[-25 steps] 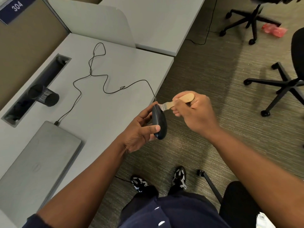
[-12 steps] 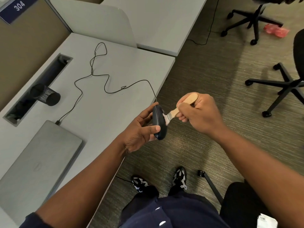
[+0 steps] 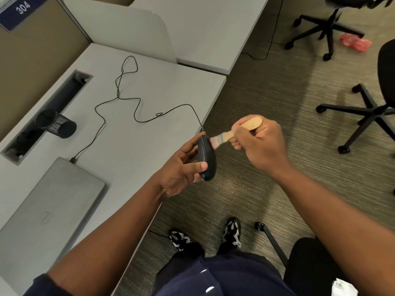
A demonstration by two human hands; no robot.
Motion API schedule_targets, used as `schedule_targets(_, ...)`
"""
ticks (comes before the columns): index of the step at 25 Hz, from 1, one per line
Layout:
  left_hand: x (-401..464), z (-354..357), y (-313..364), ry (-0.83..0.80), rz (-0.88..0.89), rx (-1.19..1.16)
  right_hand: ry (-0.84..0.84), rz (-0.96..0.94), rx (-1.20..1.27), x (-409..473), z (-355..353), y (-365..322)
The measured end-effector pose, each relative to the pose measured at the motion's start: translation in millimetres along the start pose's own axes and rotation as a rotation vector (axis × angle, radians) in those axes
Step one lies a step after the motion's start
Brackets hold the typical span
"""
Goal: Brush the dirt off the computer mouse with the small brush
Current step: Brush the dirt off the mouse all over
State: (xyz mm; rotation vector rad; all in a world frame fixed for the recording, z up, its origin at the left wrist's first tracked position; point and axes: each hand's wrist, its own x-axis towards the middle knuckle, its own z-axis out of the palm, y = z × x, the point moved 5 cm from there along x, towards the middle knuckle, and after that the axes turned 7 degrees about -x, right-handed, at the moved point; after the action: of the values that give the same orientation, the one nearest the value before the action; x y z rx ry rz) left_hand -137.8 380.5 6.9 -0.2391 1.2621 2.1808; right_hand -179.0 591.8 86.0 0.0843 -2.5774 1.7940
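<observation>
Black, oval computer mouse (image 3: 207, 159) sits on edge in the left hand (image 3: 181, 167), pinched between thumb and fingers beyond the grey desk (image 3: 149, 86) edge; the right hand (image 3: 259, 144) grips a small wooden-handled brush (image 3: 233, 133), bristles touching the mouse's upper end.

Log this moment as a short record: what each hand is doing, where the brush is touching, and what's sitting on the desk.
left hand: holds the dark oval computer mouse on edge, off the desk's side
right hand: grips the small wooden-handled brush
brush contact: bristles against the mouse's upper end
desk: closed grey laptop, black mesh cup on its side, thin black cable
</observation>
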Motion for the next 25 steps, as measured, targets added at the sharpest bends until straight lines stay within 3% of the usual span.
schedule_targets(3,2,5,1,-0.030,0.003,0.021,0.024,-0.061,-0.015,3,3,-8)
schedule_targets(8,-1,-2,7,0.049,0.018,-0.050,-0.105,-0.006,-0.098,-3,7,-3)
schedule_targets(17,2,9,4,0.144,0.003,-0.273,0.001,0.194,0.259,-2,4,19)
schedule_targets(25,6,9,-11,0.219,-0.059,-0.325,-0.025,0.197,0.216,-4,15,13)
